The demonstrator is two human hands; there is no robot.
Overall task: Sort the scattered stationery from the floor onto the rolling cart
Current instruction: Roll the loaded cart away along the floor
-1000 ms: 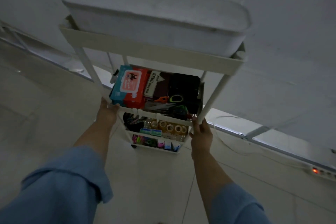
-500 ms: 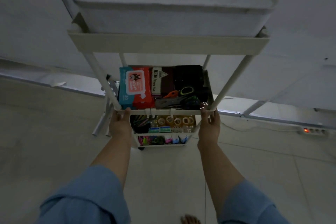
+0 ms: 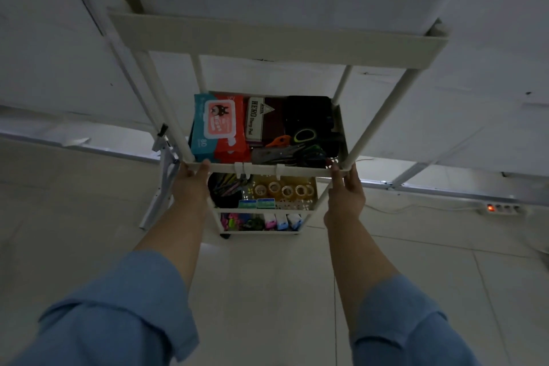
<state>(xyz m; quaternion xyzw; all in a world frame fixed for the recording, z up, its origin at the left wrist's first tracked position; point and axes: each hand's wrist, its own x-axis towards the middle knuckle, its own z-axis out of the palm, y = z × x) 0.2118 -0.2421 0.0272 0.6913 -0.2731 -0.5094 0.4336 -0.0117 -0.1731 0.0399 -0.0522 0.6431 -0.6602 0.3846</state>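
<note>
Cart (image 3: 279, 52) slightly nearer; left hand (image 3: 190, 184) and right hand (image 3: 346, 192) still grip it.

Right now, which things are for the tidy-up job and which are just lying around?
For the job: rolling cart; left hand and right hand, both holding its middle shelf rail; wipes pack; stamp pad box; scissors; tape rolls; pens.

Just lying about: power strip on the floor; white metal stand beside the cart.
</note>
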